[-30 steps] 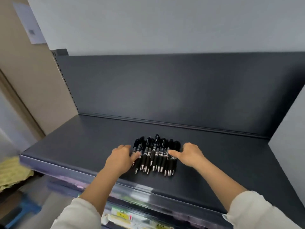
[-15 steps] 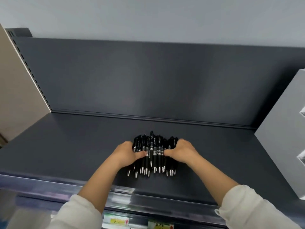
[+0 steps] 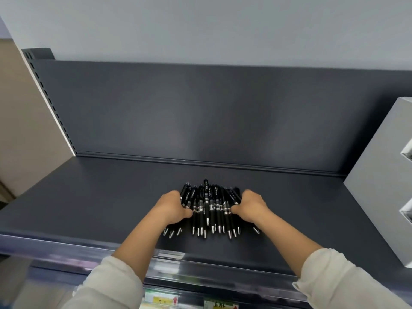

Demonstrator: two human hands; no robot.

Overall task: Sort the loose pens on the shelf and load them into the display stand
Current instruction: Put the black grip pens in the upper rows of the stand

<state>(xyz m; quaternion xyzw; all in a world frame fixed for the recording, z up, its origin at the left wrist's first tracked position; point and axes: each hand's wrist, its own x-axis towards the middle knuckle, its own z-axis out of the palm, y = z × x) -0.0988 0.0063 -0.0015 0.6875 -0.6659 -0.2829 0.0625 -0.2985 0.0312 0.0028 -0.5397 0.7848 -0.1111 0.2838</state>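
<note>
Several black pens [image 3: 209, 206] with silver tips lie bunched side by side on the dark grey shelf [image 3: 89, 204], tips pointing toward me. My left hand [image 3: 172, 206] curls round the left side of the bunch. My right hand [image 3: 250, 205] curls round its right side, thumb pressed against the barrels. Both hands squeeze the pens together. A white display stand [image 3: 379, 186] rises at the right end of the shelf, with open pockets on its face at the frame's right edge.
The shelf's dark back panel [image 3: 200, 112] rises behind the pens. A slotted upright [image 3: 51, 103] and a beige wall stand at the left. Price labels [image 3: 165, 301] line the shelf's front edge below.
Both hands have closed in from the sides and gathered the spread row of pens into a tighter bunch. The view has shifted right, bringing the white stand into sight.
</note>
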